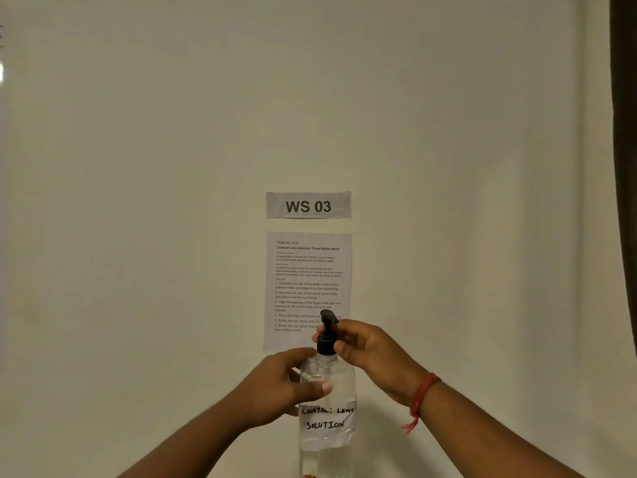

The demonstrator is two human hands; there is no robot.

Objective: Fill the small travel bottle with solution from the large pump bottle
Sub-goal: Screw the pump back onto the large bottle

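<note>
Large clear pump bottle (327,391) held upright low in the centre of the view, in front of a pale wall (138,201), base cut off by the lower edge. Left hand (282,384) wrapped around the bottle's shoulder, thumb across the front just above a white label (327,420) hand-lettered "CONTACT LENS SOLUTION". Right hand (368,350) curled around the black pump collar (325,345) at the neck, fingertips pinching it from the right side, black pump head (329,316) standing above the fingers with its nozzle pointing right. Red thread bracelet (422,395) tied around the right wrist, loose ends hanging down. Clear liquid visible inside the bottle below the label. On the wall directly behind the hands, a printed instruction sheet (308,270) headed "Contact Lens Solution Travel Bottle Refill", its lower lines partly hidden by the pump head and right hand. Above that sheet, a smaller paper sign (308,205) reading "WS 03". Dark vertical strip (624,132) along the right edge, too little showing to identify.
</note>
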